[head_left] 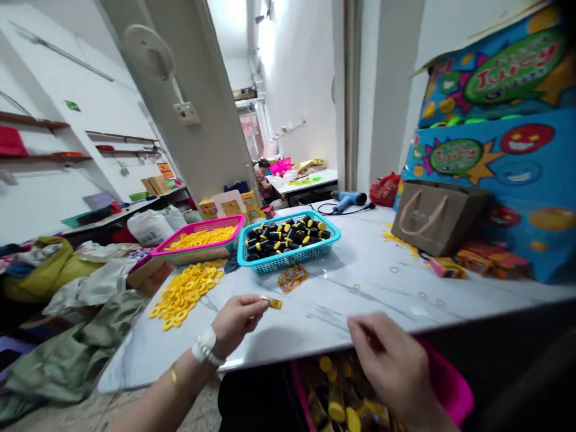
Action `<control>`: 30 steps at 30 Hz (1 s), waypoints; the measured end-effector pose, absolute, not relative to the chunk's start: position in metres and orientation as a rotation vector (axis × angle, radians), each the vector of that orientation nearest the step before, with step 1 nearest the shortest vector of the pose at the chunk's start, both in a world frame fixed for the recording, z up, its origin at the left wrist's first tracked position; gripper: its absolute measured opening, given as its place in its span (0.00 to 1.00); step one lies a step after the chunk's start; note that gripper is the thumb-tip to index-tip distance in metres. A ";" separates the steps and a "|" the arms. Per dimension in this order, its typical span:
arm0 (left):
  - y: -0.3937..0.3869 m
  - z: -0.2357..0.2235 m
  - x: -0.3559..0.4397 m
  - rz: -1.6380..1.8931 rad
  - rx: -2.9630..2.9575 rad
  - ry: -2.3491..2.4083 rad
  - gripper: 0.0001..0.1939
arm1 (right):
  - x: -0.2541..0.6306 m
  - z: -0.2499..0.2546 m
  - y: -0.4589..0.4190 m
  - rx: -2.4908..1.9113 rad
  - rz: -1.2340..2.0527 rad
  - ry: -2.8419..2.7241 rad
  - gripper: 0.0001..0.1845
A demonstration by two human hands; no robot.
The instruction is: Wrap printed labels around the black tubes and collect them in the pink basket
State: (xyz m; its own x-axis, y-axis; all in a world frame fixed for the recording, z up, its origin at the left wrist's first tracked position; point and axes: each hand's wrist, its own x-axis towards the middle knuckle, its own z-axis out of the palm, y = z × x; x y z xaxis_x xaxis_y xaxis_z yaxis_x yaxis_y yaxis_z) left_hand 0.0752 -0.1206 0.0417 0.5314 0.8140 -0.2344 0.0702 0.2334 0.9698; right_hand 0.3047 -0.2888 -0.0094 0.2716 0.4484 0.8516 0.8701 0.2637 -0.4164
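Note:
My left hand (pixel 237 321) hovers over the near part of the white marble table (pixel 360 282), fingers pinched on a small yellow-orange sticker (pixel 274 303). My right hand (pixel 390 366) is at the table's front edge, above a pink basket (pixel 454 390) of yellow-capped pieces in my lap; its fingers are curled, and whether it holds anything is hidden. A sheet of stickers (pixel 292 278) lies on the table just beyond my left hand. Behind it stands a blue basket (pixel 288 241) full of black and yellow caps.
A pile of yellow rings (pixel 186 291) lies at the left, beside a pink basket of rings (pixel 200 239). A brown paper bag (pixel 434 216), colourful cartons (pixel 499 138) and small packets (pixel 490 261) stand at the right. A blue hair dryer (pixel 347 199) lies at the back. Crumpled cloth covers the floor at the left.

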 end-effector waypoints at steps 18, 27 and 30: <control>-0.066 0.006 0.036 0.629 0.619 0.794 0.02 | 0.419 0.084 -0.052 -2.104 0.594 -1.853 0.15; -0.075 0.012 0.000 0.731 0.522 0.688 0.03 | 0.406 0.060 -0.065 -1.926 0.360 -1.756 0.04; -0.077 0.007 -0.010 0.733 0.487 0.687 0.04 | 0.396 0.054 -0.061 -1.821 0.213 -1.703 0.05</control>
